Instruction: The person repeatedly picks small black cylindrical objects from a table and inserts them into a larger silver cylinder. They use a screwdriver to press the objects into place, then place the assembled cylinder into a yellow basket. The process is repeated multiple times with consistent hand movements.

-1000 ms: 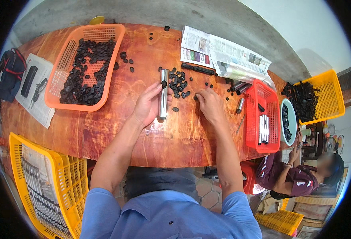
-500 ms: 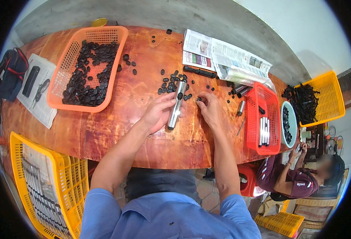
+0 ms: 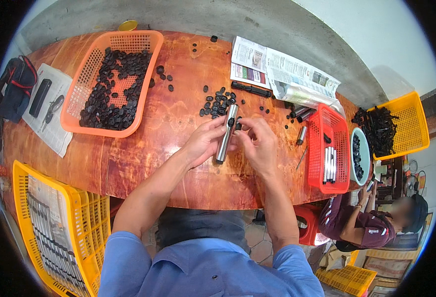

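My left hand [image 3: 201,141] is closed around a shiny metal tube [image 3: 224,144] with a dark end at the bottom. A black oval part shows on the tube's side, near its upper end. Close beside the tube, my right hand [image 3: 261,148] pinches a small black oval plug [image 3: 238,126] between thumb and fingertips. Whether the plug touches the tube I cannot tell. Behind my hands lies a loose group of black oval plugs [image 3: 219,103] on the table. Many more fill the bottom of an orange basket [image 3: 80,86] at the left.
Right of my hands stand a red basket [image 3: 317,143] with metal tubes, a pale blue bowl [image 3: 366,156] and a yellow basket [image 3: 410,121] with black parts. Newspaper [image 3: 304,69] lies at the back. A yellow crate [image 3: 86,213] stands lower left; a person [image 3: 356,222] sits at right.
My right hand has moved left with the plug, from the table beside the tube up to the tube. The left hand has moved slightly, still holding the tube.
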Demonstrator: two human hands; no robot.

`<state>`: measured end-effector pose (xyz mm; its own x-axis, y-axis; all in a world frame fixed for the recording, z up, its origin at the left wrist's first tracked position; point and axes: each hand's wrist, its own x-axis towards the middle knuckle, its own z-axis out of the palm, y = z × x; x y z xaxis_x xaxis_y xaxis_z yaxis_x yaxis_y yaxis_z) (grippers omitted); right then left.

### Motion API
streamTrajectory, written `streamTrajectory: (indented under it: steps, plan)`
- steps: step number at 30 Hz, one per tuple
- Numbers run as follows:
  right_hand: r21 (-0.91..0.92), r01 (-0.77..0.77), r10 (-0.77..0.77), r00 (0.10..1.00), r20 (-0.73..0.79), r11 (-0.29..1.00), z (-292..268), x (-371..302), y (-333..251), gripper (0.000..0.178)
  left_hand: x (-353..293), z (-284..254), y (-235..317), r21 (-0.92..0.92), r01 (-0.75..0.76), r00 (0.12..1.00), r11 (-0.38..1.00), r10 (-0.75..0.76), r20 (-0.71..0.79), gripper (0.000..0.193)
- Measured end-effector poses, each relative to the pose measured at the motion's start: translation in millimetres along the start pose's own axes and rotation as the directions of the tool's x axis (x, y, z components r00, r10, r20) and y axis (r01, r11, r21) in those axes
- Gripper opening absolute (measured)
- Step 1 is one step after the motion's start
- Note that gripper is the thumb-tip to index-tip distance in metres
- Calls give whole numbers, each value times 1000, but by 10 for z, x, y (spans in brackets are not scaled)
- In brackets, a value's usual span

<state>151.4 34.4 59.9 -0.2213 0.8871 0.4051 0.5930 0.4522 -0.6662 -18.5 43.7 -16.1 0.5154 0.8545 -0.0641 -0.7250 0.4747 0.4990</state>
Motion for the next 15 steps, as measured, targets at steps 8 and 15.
streamTrajectory:
  steps: [8,15]
  plan:
    - [-207,246,-263,963,-58,947,149,-44,183,24,-38,83,-16,66,-5,1000,998,7,-23,46]
    - [-224,312,-333,941,-60,923,187,-90,155,29,-59,63,-5,131,-7,1000,991,10,-21,32]
